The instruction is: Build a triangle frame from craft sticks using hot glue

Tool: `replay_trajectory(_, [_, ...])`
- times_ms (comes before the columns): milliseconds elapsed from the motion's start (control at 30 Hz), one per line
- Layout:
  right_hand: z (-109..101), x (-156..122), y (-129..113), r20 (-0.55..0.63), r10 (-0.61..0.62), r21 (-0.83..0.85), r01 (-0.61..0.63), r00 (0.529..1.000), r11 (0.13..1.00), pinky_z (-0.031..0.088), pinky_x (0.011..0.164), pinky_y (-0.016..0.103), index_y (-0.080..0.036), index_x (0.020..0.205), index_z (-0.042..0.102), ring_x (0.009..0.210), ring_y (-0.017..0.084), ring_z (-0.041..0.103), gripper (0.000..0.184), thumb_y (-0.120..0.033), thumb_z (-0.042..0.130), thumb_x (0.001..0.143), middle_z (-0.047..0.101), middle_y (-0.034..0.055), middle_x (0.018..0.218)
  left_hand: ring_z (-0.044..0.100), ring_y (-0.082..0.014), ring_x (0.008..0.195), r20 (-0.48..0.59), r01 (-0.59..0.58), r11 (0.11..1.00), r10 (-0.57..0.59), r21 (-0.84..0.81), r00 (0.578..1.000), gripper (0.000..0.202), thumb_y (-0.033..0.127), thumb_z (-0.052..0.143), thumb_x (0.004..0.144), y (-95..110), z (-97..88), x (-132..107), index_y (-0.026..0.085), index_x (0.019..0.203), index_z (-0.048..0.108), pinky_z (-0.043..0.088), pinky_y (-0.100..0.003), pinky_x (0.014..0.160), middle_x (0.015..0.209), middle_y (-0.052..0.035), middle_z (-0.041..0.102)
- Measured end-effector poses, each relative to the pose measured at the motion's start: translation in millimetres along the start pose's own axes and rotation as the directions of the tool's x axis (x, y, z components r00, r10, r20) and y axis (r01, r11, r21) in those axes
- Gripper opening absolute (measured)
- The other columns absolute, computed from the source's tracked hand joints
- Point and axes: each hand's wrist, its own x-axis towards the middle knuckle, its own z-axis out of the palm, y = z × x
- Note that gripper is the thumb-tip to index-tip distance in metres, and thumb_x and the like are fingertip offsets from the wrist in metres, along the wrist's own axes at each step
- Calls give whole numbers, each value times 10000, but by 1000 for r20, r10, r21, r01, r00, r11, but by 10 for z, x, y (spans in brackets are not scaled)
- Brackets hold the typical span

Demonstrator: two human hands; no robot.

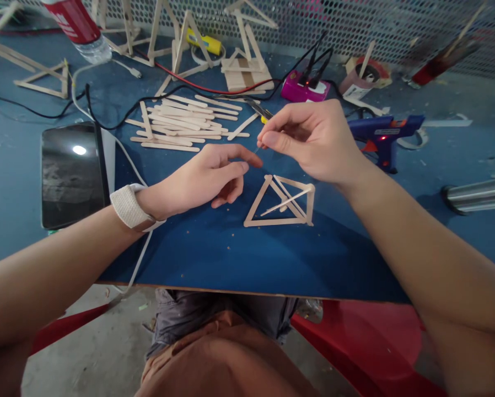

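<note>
My right hand (309,138) is pinched above the table, thumb against fingertips, and a faint thin strand (257,149) hangs from them. Just left of it my left hand (225,173) has its index finger stretched toward that strand; its other fingers are loosely bent and hold nothing visible. Below both hands lies a small frame of popsicle sticks (276,222), with crossing sticks inside its outline. A blue glue gun (386,132) with a lit red light rests beyond my right wrist. Yellow-handled pliers or cutters (264,118) lie partly hidden behind my right fingers.
A pile of loose popsicle sticks (181,122) lies behind my left hand. To the left are a black tablet (71,176) and a white cable (127,157). A purple power socket (303,88), a bottle (80,30) and finished stick frames (189,44) stand farther back.
</note>
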Motion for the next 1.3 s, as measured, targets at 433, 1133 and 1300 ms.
replay_trajectory(433, [-56, 98, 207, -84, 2, 130, 9, 996, 991, 717, 775, 470, -349, 925, 879, 812, 244, 789, 548, -879, 1012, 883, 890, 18, 923, 585, -118, 439, -249, -36, 994, 62, 106, 966, 193, 162, 506, 1207, -44, -31, 56, 253, 1061, 595, 471, -273, 497, 651, 41, 697])
replay_trajectory(1133, [-318, 262, 498, -404, 113, 311, 20, 908, 950, 595, 758, 446, -342, 941, 741, 809, 253, 722, 424, -627, 1038, 841, 835, 35, 946, 719, -139, 902, -471, -19, 720, 473, 694, 745, 166, 291, 371, 1303, -75, -231, -21, 301, 1314, 537, 539, -371, 903, 1056, 18, 813])
replay_trajectory(1300, [-348, 236, 481, -315, 123, 267, -37, 941, 963, 649, 803, 458, -317, 931, 796, 849, 271, 760, 476, -638, 1120, 796, 845, 60, 972, 726, -355, 1613, -411, -32, 622, 556, 783, 722, 546, 385, 579, 1187, -279, -329, 128, 367, 1732, 538, 565, -598, 1323, 1794, -94, 730])
